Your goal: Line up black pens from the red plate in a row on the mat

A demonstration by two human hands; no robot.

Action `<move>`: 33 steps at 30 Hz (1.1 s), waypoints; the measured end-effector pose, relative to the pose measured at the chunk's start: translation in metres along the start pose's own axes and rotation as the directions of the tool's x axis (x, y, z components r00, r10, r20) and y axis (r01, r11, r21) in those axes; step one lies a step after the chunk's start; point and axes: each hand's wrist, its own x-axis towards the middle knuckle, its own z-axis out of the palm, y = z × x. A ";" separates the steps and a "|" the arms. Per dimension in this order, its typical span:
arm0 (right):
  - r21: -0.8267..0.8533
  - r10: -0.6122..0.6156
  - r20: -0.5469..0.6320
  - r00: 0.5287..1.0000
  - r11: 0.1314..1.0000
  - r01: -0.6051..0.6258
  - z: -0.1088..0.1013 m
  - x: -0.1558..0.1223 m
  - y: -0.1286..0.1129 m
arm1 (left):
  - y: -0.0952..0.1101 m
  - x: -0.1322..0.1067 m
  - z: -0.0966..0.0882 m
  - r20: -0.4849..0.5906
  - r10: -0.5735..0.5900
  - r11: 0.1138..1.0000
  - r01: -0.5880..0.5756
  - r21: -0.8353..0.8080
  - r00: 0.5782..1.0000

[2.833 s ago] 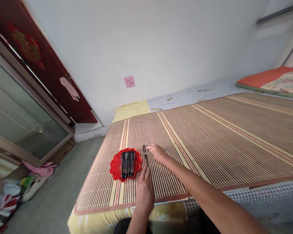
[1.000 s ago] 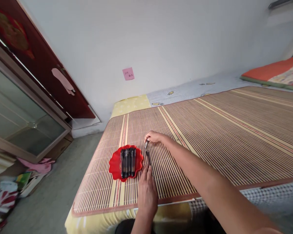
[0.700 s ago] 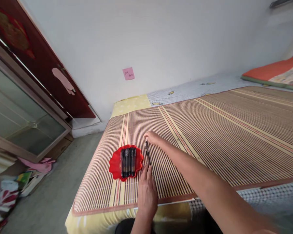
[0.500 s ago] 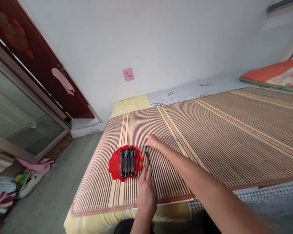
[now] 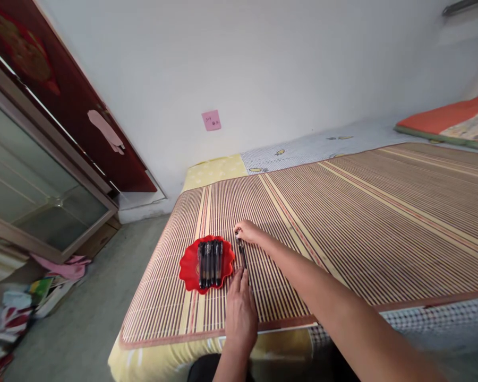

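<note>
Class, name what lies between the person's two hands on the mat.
A black pen lies on the striped mat, between the flat left hand and the right hand pinching its far end, in the head view.

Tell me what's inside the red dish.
A row of black pens lies side by side in the red dish. Their bodies cover its middle, so anything beneath cannot be seen.

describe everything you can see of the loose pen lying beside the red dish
The dark pen is slim and black, likely plastic. It lies flat on the striped bamboo mat, pointing away from the person, just right of the red dish without touching it. The right hand pinches its far end; the left hand rests fingertips at its near end.
</note>
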 end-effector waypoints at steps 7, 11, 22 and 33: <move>0.039 -0.009 -0.010 1.000 0.999 0.009 -0.002 -0.004 0.000 | -0.002 0.000 0.002 -0.021 0.025 1.000 -0.024 0.014 0.999; 0.066 -0.005 -0.016 1.000 0.998 0.006 -0.002 -0.010 -0.001 | -0.004 -0.001 0.005 -0.051 0.024 1.000 -0.024 -0.008 0.998; 0.096 0.038 -0.107 0.994 0.995 -0.027 -0.007 -0.074 0.004 | -0.002 0.000 0.004 -0.042 -0.017 1.000 0.017 -0.012 0.999; -0.167 -0.126 -0.097 0.987 0.980 0.109 0.018 -0.113 -0.007 | 0.003 0.002 -0.003 -0.013 -0.024 1.000 0.024 -0.005 1.000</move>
